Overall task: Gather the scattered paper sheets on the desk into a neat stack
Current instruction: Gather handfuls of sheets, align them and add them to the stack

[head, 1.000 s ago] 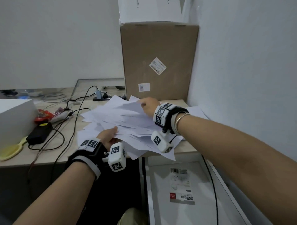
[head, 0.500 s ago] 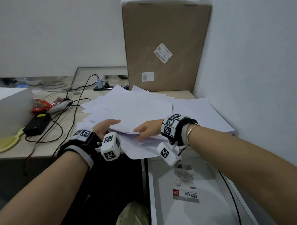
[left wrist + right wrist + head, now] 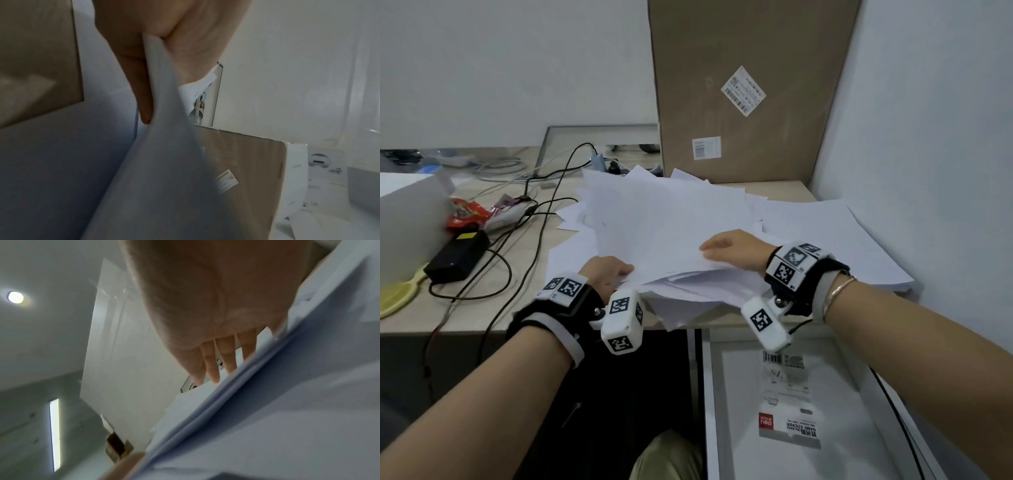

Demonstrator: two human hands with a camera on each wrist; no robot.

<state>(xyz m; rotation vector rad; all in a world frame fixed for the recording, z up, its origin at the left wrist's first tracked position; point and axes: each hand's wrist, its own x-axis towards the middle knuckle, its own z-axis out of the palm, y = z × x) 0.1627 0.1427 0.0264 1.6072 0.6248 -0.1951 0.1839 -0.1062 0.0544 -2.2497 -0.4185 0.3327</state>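
A loose pile of white paper sheets (image 3: 664,222) lies fanned out in the middle of the desk (image 3: 482,308), overhanging its front edge. My left hand (image 3: 609,274) pinches the near left corner of the upper sheets between thumb and fingers (image 3: 144,91); the paper (image 3: 164,154) curves up past the left wrist camera. My right hand (image 3: 732,250) grips the near right edge of the same bundle, thumb on top and fingers (image 3: 211,366) along the sheets (image 3: 287,418). A flatter stack of sheets (image 3: 842,236) lies at the right by the wall.
A tall cardboard box (image 3: 739,85) stands behind the pile. Left of the papers are black cables (image 3: 534,222), a black power adapter (image 3: 458,255), a red wrapper (image 3: 465,212), a white box (image 3: 407,219) and a yellow object (image 3: 397,298). A white cabinet (image 3: 859,428) sits below the desk's right end.
My right hand came back from the far side of the pile to its near right edge and took hold. The upper sheets have drawn together and risen at the front. My left hand stayed put.
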